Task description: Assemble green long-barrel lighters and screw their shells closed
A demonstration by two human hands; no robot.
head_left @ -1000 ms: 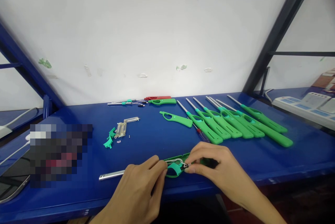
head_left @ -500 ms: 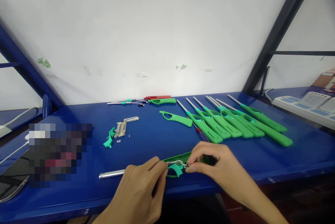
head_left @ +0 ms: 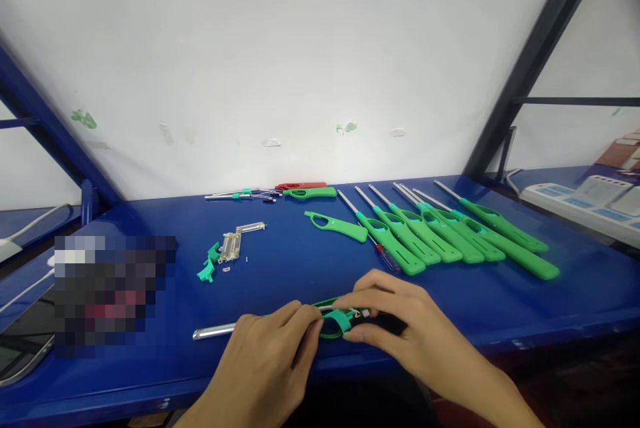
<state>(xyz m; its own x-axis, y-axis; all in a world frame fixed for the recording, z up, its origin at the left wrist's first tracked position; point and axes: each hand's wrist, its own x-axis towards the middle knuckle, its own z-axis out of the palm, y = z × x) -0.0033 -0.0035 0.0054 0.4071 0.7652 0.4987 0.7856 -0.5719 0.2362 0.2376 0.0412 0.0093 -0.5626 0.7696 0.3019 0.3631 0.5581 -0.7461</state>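
An opened green gas lighter lies at the table's front edge, its silver tube (head_left: 214, 332) pointing left. My left hand (head_left: 267, 355) is closed on the lighter where tube meets handle. My right hand (head_left: 407, 321) grips the handle half, fingers on the far edge and thumb at the near side by the turquoise trigger (head_left: 339, 321). White wires (head_left: 357, 313) and a small pale part show between thumb and fingers. The handle's right end is hidden by my right hand.
Several green lighters (head_left: 440, 235) lie on the right, with a screwdriver (head_left: 385, 256) beside them. A green handle half (head_left: 336, 227) lies mid-table. Clear fuel tanks (head_left: 231, 245) and turquoise triggers (head_left: 208, 270) are on the left. Behind are silver tubes (head_left: 225, 196) and a red handle half (head_left: 305, 185).
My right hand has gone from pinching the wire end to spanning the handle, with its thumb moved left to the trigger. The lighter has shifted slightly right. My left hand keeps its hold.
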